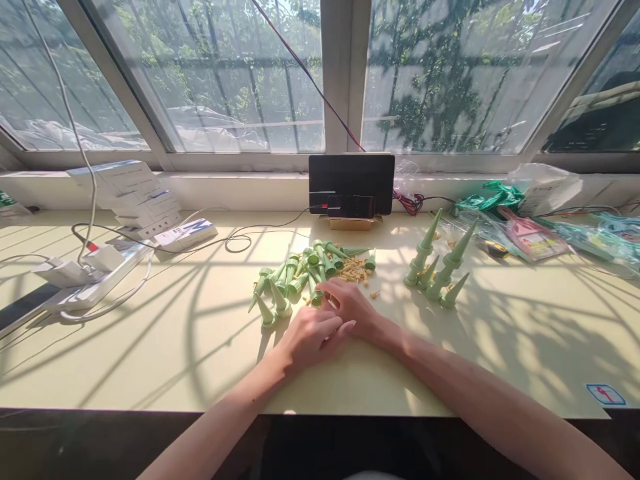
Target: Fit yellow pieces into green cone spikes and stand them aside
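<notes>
Several green plastic cones (293,267) lie in a loose pile at the middle of the table, with small tan plugs (354,270) heaped beside them. My left hand (316,331) rests in front of the pile, fingers bent toward my right hand; what it holds, if anything, is hidden. My right hand (347,303) has its fingertips close to the nearest green cone of the pile, and its grip is partly hidden. Two cones (267,313) stand upright left of my hands. Further right, green cones (440,280) stand in a group, some stacked into taller pieces.
A black tablet (351,181) stands at the back by the window. On the left are white boxes (145,193), a power strip (107,277) and cables. Plastic bags (537,233) lie at the back right. A sticker (605,394) marks the front right corner.
</notes>
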{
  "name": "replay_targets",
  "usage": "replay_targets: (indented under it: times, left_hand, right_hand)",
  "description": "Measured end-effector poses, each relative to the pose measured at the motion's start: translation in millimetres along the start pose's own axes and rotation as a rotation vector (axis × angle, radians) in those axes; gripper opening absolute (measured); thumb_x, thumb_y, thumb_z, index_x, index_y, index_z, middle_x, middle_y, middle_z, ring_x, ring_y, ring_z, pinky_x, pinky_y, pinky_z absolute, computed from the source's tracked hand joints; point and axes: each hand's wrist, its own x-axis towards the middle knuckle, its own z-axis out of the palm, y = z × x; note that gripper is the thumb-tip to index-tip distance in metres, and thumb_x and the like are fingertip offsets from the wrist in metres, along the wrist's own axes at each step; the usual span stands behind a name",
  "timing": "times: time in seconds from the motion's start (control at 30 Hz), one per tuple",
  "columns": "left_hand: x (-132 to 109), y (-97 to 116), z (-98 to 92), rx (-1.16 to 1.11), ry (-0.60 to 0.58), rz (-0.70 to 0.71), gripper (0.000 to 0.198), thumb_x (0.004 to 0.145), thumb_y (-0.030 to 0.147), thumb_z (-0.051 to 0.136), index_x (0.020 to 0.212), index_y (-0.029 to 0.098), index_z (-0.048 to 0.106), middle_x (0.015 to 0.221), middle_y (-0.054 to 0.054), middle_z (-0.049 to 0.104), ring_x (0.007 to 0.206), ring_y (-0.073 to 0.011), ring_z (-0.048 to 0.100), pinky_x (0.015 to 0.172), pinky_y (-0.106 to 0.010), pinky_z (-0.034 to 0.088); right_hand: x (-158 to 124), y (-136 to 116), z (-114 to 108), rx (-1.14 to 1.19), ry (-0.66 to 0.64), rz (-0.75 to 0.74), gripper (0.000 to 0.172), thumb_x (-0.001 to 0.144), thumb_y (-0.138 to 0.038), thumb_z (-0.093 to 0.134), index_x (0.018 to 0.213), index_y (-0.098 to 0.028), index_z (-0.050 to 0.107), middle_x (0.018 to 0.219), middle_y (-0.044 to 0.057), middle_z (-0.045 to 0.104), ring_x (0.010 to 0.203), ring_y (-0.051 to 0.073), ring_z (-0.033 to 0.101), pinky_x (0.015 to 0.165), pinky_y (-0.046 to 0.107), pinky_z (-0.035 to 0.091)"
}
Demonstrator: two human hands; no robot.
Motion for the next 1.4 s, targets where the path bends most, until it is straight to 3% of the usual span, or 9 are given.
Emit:
replay_targets:
  times: [0.3, 0.43, 0.53, 0.63, 0.8, 0.97, 1.17, 1.4]
  left_hand:
    - [-2, -2, -4.6, 0.074, 0.163, -0.171, 0.035, 0.102, 0.019, 0.052, 0.067, 0.020, 0.049, 0.052, 0.006, 0.047, 0.044, -0.0081, 0.039, 0.049, -0.024, 0.030]
    - [3, 2, -6.7, -0.025, 0.197, -0.469, 0.028, 0.103, 0.029, 0.050, 0.077, 0.021, 0.054, 0.055, 0.006, 0.052, 0.046, -0.0087, 0.046, 0.051, -0.022, 0.036]
    - [14, 10, -5.7, -0.222, 0.186, -0.766, 0.023, 0.103, 0.042, 0.052, 0.091, 0.022, 0.052, 0.059, 0.005, 0.058, 0.050, -0.0118, 0.056, 0.053, -0.023, 0.043]
    - [29, 17, 0.2, -0.427, 0.161, -0.931, 0.027, 0.100, 0.049, 0.055, 0.104, 0.023, 0.048, 0.063, 0.006, 0.061, 0.056, -0.0142, 0.061, 0.056, -0.025, 0.051]
    - [58, 23, 17.5, -0.723, 0.178, -1.043, 0.036, 0.096, 0.053, 0.058, 0.113, 0.025, 0.043, 0.073, 0.003, 0.063, 0.066, -0.0181, 0.066, 0.047, -0.025, 0.052]
    - [78, 19, 37.1, -0.796, 0.209, -1.055, 0.036, 0.096, 0.049, 0.059, 0.116, 0.024, 0.043, 0.085, -0.001, 0.066, 0.072, -0.0185, 0.069, 0.050, -0.027, 0.057]
    - [71, 19, 55.9, -0.750, 0.367, -1.066, 0.035, 0.094, 0.045, 0.062, 0.113, 0.023, 0.042, 0.088, -0.001, 0.064, 0.068, -0.0171, 0.070, 0.049, -0.026, 0.054]
    - [67, 21, 57.5, -0.694, 0.345, -1.085, 0.045, 0.091, 0.045, 0.066, 0.124, 0.019, 0.049, 0.106, -0.008, 0.067, 0.071, -0.0175, 0.072, 0.049, -0.026, 0.053]
  right_hand:
    - [-3, -8, -11, 0.089, 0.233, -0.084, 0.020, 0.084, -0.008, 0.057, 0.099, -0.019, 0.064, 0.076, -0.001, 0.059, 0.059, 0.012, 0.049, 0.055, 0.023, 0.041]
    - [-10, -9, -16, 0.021, 0.352, -0.173, 0.020, 0.092, -0.009, 0.053, 0.105, -0.021, 0.062, 0.078, 0.000, 0.061, 0.057, 0.012, 0.050, 0.054, 0.024, 0.044]
    - [-15, -9, -22, -0.011, 0.428, -0.228, 0.022, 0.096, -0.008, 0.051, 0.110, -0.022, 0.061, 0.085, 0.002, 0.066, 0.057, 0.012, 0.052, 0.052, 0.024, 0.046]
    - [-19, -8, -29, -0.030, 0.448, -0.257, 0.021, 0.100, -0.009, 0.051, 0.113, -0.022, 0.061, 0.088, 0.004, 0.068, 0.058, 0.012, 0.055, 0.053, 0.024, 0.049]
    - [-25, -3, -44, -0.025, 0.474, -0.175, 0.018, 0.103, -0.013, 0.053, 0.114, -0.023, 0.062, 0.087, 0.003, 0.067, 0.066, 0.014, 0.062, 0.058, 0.025, 0.056]
    - [-28, 6, -58, 0.054, 0.480, 0.001, 0.014, 0.104, -0.018, 0.053, 0.112, -0.024, 0.063, 0.089, 0.004, 0.068, 0.068, 0.015, 0.066, 0.058, 0.027, 0.059]
    - [-26, 8, -58, 0.196, 0.364, 0.142, 0.007, 0.101, -0.025, 0.056, 0.107, -0.022, 0.060, 0.078, 0.001, 0.069, 0.061, 0.015, 0.066, 0.051, 0.025, 0.054]
    - [-23, 14, -58, 0.181, 0.301, 0.190, 0.013, 0.096, -0.025, 0.057, 0.108, -0.021, 0.058, 0.072, -0.002, 0.070, 0.057, 0.013, 0.064, 0.053, 0.024, 0.052]
